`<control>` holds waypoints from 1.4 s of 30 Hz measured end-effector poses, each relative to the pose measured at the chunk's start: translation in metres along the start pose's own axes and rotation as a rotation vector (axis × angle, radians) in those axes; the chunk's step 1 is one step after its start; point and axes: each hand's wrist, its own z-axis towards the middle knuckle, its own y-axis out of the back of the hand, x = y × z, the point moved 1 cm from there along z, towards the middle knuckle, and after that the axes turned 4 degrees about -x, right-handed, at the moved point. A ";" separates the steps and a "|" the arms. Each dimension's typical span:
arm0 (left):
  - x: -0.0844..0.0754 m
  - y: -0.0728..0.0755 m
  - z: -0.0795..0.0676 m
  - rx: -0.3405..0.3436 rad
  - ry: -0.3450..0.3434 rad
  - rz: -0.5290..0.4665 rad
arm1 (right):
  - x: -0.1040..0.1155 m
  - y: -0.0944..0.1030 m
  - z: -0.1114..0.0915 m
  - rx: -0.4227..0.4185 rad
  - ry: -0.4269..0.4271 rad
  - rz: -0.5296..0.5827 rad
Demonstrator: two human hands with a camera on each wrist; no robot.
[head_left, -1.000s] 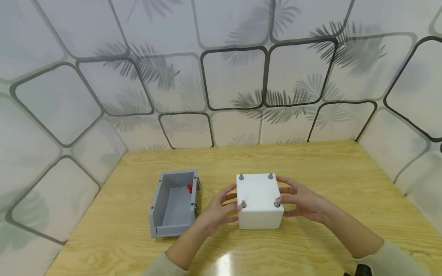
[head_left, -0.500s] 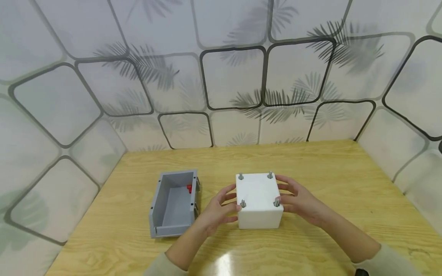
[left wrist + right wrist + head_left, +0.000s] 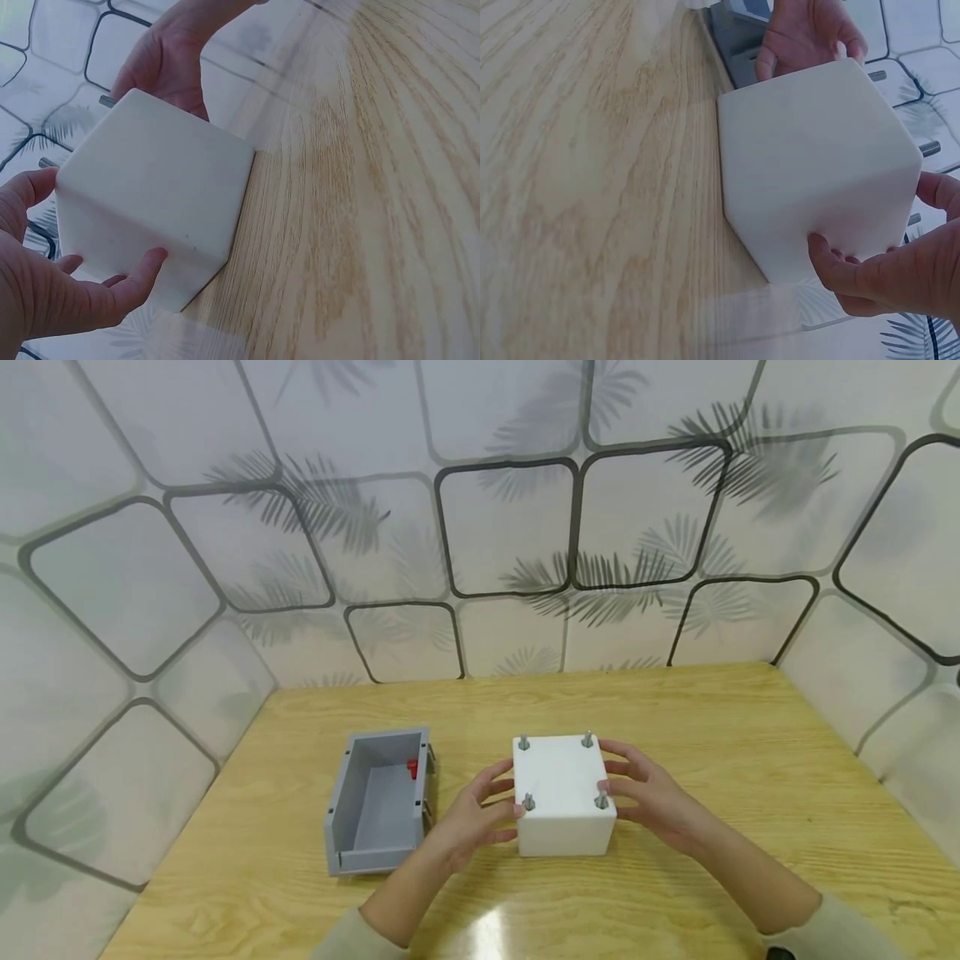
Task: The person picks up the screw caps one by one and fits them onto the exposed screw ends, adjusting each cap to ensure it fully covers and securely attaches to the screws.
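Observation:
A white block (image 3: 564, 777) with a flat top sits on the wooden table in the head view. Metal threaded studs (image 3: 524, 742) stand up at its corners. My left hand (image 3: 474, 818) grips its left side, thumb at the near left stud and fingers spread along the side face. From the right, my right hand (image 3: 656, 793) holds the opposite side, its thumb beside the near right stud. Fingertips of the left hand (image 3: 82, 285) rest on the block's side in the left wrist view. In the right wrist view, fingers (image 3: 826, 259) of the right hand press the face.
To the left of the block stands a grey plastic bin (image 3: 375, 862), close to my left forearm. A small red piece (image 3: 412, 767) lies inside it near the far right wall. Patterned panels (image 3: 510, 635) enclose the table's back and sides.
The lowest finger of my right hand, visible along the block's side a second ago, is now tucked out of sight. The block, bin and left hand stay where they were.

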 end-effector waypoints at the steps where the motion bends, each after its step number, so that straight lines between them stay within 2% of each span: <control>1: 0.000 0.000 0.000 0.000 0.000 0.001 | 0.001 0.000 0.000 0.001 -0.007 0.000; 26: 0.001 0.002 0.000 0.011 -0.009 -0.015 | 0.006 0.003 -0.004 0.018 -0.028 0.038; 42: -0.006 0.003 0.000 0.046 0.019 -0.022 | 0.006 0.002 -0.004 0.008 -0.046 0.046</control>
